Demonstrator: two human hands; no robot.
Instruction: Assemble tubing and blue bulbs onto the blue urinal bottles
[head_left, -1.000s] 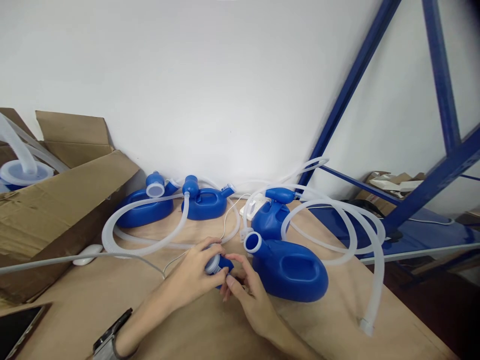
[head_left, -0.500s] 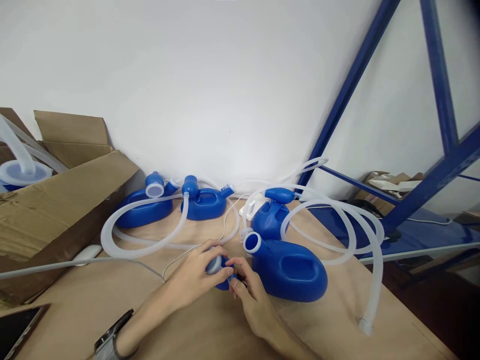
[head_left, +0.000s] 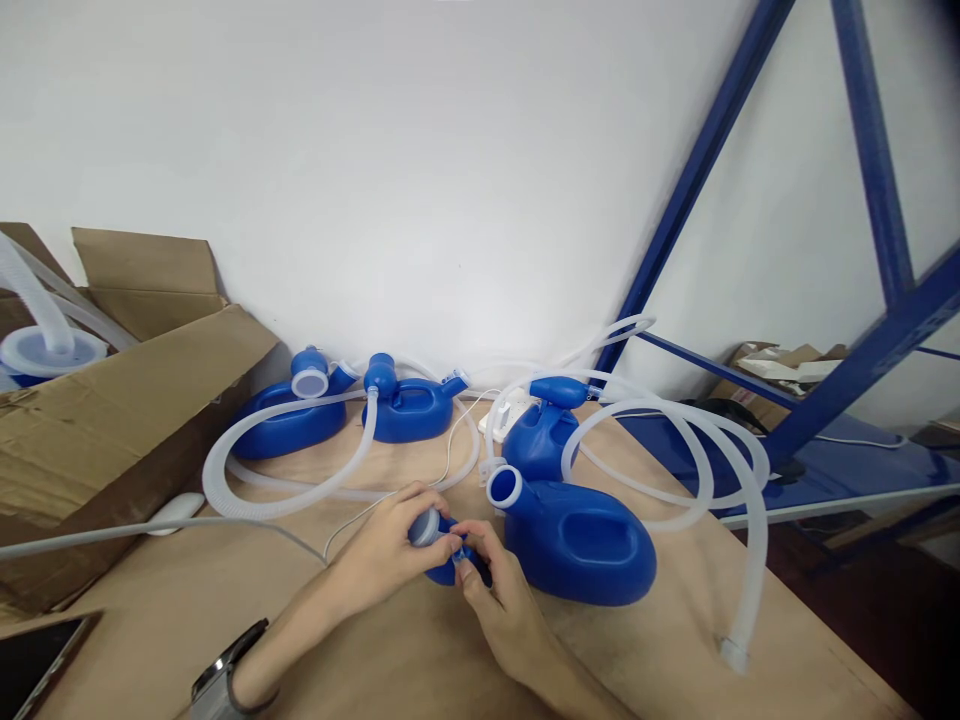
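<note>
Both hands pinch a small blue fitting (head_left: 444, 560) just above the table (head_left: 375, 650), the left hand (head_left: 390, 555) wrapped around its pale round end and the right hand (head_left: 491, 590) gripping its other end, just beside an open-necked blue jug (head_left: 577, 540) whose spout points left, with a white hose (head_left: 720, 470) looping behind.

No text, label, brand, number or sign can be read anywhere here.
</note>
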